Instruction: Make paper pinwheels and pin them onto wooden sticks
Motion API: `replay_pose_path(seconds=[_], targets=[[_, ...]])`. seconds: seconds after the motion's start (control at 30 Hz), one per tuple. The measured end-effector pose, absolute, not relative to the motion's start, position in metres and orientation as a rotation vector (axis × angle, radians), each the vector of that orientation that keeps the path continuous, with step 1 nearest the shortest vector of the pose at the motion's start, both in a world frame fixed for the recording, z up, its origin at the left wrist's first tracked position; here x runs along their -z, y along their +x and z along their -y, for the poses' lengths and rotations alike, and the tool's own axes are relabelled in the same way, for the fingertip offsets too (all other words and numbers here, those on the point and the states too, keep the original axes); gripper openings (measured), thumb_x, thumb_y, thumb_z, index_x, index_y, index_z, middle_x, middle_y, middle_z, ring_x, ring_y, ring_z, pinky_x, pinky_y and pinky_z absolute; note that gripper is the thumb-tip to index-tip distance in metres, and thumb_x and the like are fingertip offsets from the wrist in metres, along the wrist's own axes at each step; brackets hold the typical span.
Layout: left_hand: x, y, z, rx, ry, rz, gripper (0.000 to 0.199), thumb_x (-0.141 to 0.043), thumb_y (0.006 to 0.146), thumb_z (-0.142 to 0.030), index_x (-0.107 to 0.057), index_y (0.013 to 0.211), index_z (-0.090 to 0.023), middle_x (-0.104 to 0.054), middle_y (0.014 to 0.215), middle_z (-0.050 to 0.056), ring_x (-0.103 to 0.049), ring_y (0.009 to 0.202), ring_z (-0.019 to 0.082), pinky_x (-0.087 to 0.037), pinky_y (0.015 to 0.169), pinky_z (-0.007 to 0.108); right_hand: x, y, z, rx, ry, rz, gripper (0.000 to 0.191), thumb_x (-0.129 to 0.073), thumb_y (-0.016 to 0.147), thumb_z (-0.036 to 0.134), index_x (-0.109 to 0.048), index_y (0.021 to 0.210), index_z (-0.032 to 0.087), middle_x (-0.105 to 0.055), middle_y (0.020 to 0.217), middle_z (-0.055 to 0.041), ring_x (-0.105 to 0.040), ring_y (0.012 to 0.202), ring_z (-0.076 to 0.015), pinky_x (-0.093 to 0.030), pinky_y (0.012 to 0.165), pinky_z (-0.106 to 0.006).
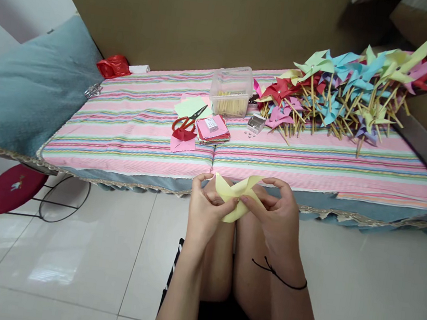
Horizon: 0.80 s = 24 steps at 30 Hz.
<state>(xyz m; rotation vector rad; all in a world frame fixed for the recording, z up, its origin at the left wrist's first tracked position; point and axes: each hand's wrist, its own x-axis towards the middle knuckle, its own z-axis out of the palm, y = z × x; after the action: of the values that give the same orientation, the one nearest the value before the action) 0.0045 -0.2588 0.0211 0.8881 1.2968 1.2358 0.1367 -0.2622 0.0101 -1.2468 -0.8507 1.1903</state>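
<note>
A pale yellow paper [233,214], with its corners folded inward like a pinwheel, is held above my knees. My left hand [207,209] pinches its left side, the thumb pressing near the paper's middle. From the right, my right hand [279,216] grips the same paper, its thumb meeting the left thumb at the centre. The fingers behind the paper are partly hidden. Beyond the hands, on the striped cloth, lie red-handled scissors [189,121], a stack of coloured paper squares [214,131] and a small open box [256,123] with several tiny pieces in front.
Many finished pinwheels [330,107] stand and lie at the back right of the striped cloth [133,139]. A clear plastic container [231,91] holds thin sticks. A red bag [114,66] sits back left; a red stool [15,189] is on the floor.
</note>
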Motion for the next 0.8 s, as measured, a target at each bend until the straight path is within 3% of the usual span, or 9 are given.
replay_pose_path(seconds=[0.53, 0.67, 0.8], targets=[[-0.0291, 0.0021, 0.2582, -1.167, 0.809, -1.164, 0.090, -0.084, 0.060, -0.021, -0.029, 0.131, -0.021, -0.073, 0.072, 0.000, -0.067, 0.061, 0.015, -0.051, 0.063, 0.024, -0.0079, 0.1351, 0.2585, -1.158, -1.168, 0.772, 0.065, -0.086, 0.058, 0.028, -0.042, 0.105, 0.027, -0.072, 0.065, 0.0045, -0.065, 0.056, -0.0153, -0.053, 0.058, -0.027], [-0.0274, 0.0034, 0.2581, -1.189, 0.841, -1.190, 0.081, -0.083, 0.061, -0.024, -0.034, 0.125, -0.024, -0.070, 0.067, -0.004, -0.063, 0.053, 0.012, -0.048, 0.056, 0.022, -0.0073, 0.1353, 0.2570, -1.176, -1.175, 0.778, 0.067, -0.086, 0.057, 0.030, -0.041, 0.105, 0.026, -0.072, 0.064, 0.0044, -0.065, 0.054, -0.0157, -0.053, 0.055, -0.026], [-0.0225, 0.0024, 0.2557, -1.211, 0.798, -1.188, 0.072, -0.084, 0.058, -0.024, -0.037, 0.112, -0.024, -0.072, 0.076, -0.002, -0.061, 0.051, 0.010, -0.050, 0.055, 0.022, -0.0104, 0.1351, 0.2567, -1.224, -1.169, 0.793, 0.068, -0.087, 0.057, 0.034, -0.040, 0.106, 0.026, -0.071, 0.064, 0.0046, -0.065, 0.054, -0.0157, -0.053, 0.054, -0.026]])
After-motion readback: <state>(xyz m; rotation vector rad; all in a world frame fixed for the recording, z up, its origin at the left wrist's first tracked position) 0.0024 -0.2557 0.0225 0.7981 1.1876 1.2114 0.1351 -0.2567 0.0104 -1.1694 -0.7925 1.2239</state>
